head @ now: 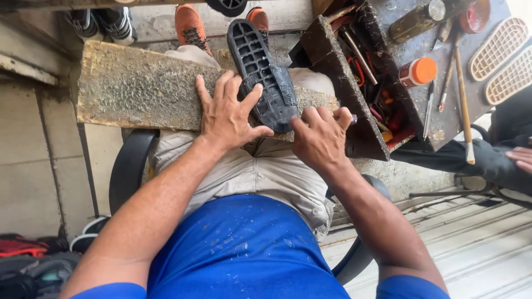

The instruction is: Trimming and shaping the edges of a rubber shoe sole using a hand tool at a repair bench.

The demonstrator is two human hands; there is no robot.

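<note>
Black rubber shoe sole [261, 72] lying tread-side up across a glue-crusted wooden board [133, 88] on the lap, toe toward 12 o'clock, heel toward 6. Left hand [227, 113] pressed flat at the sole's 9 o'clock edge, fingers spread apart, thumb hooked against the heel. Right hand [320, 135] at the heel's 4 o'clock, fingers curled together around a small tool whose metal tip [353, 118] just shows; kind of tool not clear. Best kept so: firm downward weight through the left palm so the sole cannot skate on the board, thumb clear of the tool's path. Short, controlled strokes probably safest, directed away from the left fingers. Open tool tray [332, 61] at 2 o'clock, an orange-capped bottle [418, 72] beyond it, two pale insoles [499, 50] at 3 o'clock. Another person's hand [521, 158] at the far right edge, well apart.
</note>
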